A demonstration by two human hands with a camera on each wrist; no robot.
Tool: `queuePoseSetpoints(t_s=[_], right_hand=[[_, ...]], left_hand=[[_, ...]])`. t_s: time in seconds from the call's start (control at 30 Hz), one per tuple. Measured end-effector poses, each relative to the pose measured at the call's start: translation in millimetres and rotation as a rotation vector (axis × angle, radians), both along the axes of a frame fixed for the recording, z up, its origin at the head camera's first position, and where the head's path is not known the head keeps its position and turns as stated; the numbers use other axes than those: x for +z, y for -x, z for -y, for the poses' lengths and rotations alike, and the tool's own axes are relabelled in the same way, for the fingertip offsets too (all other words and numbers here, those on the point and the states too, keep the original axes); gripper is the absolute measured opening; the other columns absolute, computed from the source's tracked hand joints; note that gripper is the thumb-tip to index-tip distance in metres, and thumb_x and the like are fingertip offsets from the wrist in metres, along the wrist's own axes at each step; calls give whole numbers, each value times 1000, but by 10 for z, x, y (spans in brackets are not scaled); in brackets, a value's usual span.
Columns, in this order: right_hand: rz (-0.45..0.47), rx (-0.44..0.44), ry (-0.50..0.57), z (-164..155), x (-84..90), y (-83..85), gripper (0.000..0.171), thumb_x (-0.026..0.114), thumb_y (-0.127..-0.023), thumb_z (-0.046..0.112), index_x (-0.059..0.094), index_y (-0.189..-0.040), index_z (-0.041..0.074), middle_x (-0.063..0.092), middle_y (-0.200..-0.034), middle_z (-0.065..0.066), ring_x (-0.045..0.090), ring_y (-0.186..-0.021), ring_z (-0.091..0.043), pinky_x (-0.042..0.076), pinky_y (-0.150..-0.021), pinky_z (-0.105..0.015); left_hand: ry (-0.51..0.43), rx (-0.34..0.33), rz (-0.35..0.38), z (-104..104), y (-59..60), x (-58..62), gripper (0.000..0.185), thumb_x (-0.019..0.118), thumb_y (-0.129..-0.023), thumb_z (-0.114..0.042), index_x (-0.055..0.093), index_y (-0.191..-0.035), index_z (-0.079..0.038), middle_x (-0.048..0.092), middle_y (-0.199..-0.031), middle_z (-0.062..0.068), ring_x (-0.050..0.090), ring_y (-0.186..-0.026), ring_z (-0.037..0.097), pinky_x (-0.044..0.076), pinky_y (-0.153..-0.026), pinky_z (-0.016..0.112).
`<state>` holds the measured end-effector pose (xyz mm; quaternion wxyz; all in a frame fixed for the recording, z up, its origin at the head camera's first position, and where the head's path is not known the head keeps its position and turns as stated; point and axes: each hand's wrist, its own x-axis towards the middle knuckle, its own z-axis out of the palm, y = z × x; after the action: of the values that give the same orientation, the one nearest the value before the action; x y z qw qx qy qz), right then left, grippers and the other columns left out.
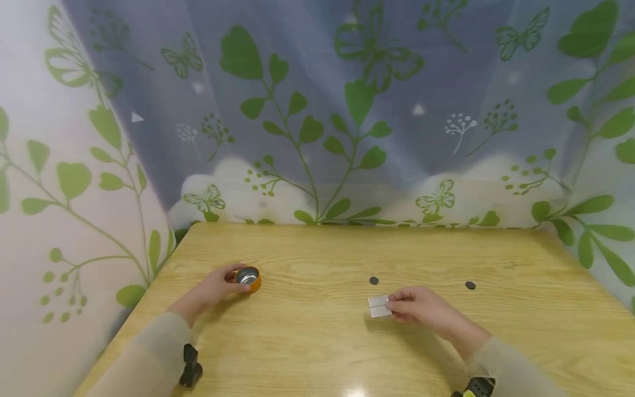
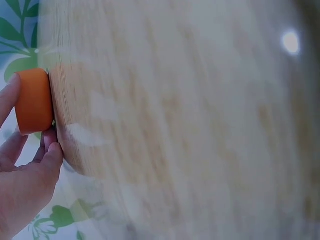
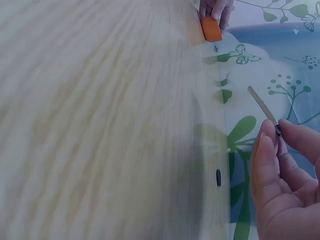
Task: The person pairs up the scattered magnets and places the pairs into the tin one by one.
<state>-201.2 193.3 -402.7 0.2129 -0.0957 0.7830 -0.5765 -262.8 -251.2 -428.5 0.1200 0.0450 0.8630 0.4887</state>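
1 orange metal-lined cup [image 1: 248, 279], mouth up, L side of wood tbl [image 1: 297, 347], gripped btwn thumb & fingers of L hand [image 1: 218, 288]. R hand [image 1: 421, 309] pinches thin pale square plate [image 1: 379, 306] w/ dk midline, held above tbl, R of ctr. Dk disc [image 1: 374, 280] on tbl just beyond plate; 2nd disc [image 1: 470, 285] R of R hand.

- loads of room between the orange bowl [image 1: 256, 284] and pale square [image 1: 378, 306]
- dark disc [image 1: 374, 280] kinda in the way just beyond
- patterned cloth [image 1: 317, 82] walls off the far edge
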Motion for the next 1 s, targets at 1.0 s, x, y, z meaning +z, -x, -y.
queuePoseSetpoints(t_s=[1.0], right_hand=[[-46, 48, 76, 639, 30, 331, 34, 58, -93, 13, 55, -113, -15, 63, -92, -9, 59, -78, -11, 51, -79, -33]], left_hand=[[32, 9, -38, -10, 12, -7, 67, 73, -82, -18, 41, -136, 5, 54, -119, 25, 51, -109, 33, 41, -92, 43]])
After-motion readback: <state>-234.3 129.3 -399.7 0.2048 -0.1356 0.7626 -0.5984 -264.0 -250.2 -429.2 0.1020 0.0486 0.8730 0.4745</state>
